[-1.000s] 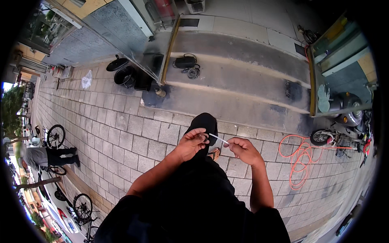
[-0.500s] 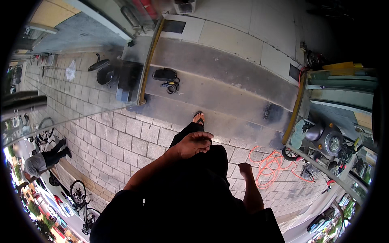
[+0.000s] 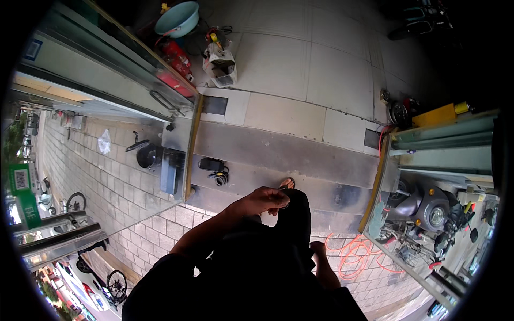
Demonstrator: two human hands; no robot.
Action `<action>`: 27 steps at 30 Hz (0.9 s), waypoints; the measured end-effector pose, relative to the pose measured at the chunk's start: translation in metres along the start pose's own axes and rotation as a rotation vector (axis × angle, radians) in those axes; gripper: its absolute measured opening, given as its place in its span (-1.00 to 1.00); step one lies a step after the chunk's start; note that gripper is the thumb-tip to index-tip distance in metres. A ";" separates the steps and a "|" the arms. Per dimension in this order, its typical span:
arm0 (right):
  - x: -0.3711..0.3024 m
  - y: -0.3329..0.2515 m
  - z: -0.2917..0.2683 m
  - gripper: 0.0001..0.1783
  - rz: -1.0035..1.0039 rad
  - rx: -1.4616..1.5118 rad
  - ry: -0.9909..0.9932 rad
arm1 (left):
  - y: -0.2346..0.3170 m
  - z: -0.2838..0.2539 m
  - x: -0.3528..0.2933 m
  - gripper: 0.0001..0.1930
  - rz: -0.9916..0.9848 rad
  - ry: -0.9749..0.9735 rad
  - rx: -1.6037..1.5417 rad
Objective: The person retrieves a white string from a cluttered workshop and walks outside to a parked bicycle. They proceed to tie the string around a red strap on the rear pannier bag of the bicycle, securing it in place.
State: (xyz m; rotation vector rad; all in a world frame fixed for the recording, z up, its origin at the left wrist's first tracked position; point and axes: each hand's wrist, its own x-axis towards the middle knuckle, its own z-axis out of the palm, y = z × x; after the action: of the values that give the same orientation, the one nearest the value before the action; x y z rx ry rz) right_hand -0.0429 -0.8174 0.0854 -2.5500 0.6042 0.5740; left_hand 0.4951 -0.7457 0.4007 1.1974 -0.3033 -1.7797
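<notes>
My left hand (image 3: 266, 200) is in front of my body, above my dark trouser leg, its fingers curled together in a pinch. Whatever lies between those fingertips, if anything, is too small to make out. Low at my right side hangs my right hand (image 3: 318, 249), nearest to the orange hose on the paving. Its fingers are hidden by shadow and dark clothing. My sandalled foot (image 3: 289, 183) stands on the grey steps (image 3: 251, 188) ahead. To its left, a black elongated case (image 3: 211, 163) lies on a step beside a coiled dark cable (image 3: 220, 178).
Glass panels with yellowish edges (image 3: 194, 144) flank the steps. Coils of orange hose (image 3: 356, 258) lie on the right, near a grey scooter (image 3: 435, 211). Beyond the top step stand a whitish container (image 3: 220, 68), red cylinders (image 3: 174, 58) and a pale blue basin (image 3: 179, 20).
I have moved forward toward the steps, and more of the floor beyond them shows. A different stride shows my foot higher on the steps. My left hand stays pinched; my right hand swings lower.
</notes>
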 end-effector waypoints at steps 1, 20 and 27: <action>0.031 0.014 -0.026 -0.84 0.043 -0.114 -0.056 | 0.009 -0.004 -0.001 -0.73 0.007 0.034 -0.086; 0.602 -0.041 -0.685 -0.65 0.302 0.228 0.203 | 0.370 -0.095 0.099 -0.84 0.297 0.325 -0.483; 0.545 0.076 -0.720 -0.80 -0.397 -0.501 -0.077 | 0.628 -0.150 0.085 -0.79 0.319 0.363 -0.468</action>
State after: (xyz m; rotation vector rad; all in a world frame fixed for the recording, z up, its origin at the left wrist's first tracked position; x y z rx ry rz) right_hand 0.5698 -1.4168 0.3784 -2.9745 -0.0993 0.7441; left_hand 0.9630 -1.1052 0.6766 1.0359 0.1266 -1.2372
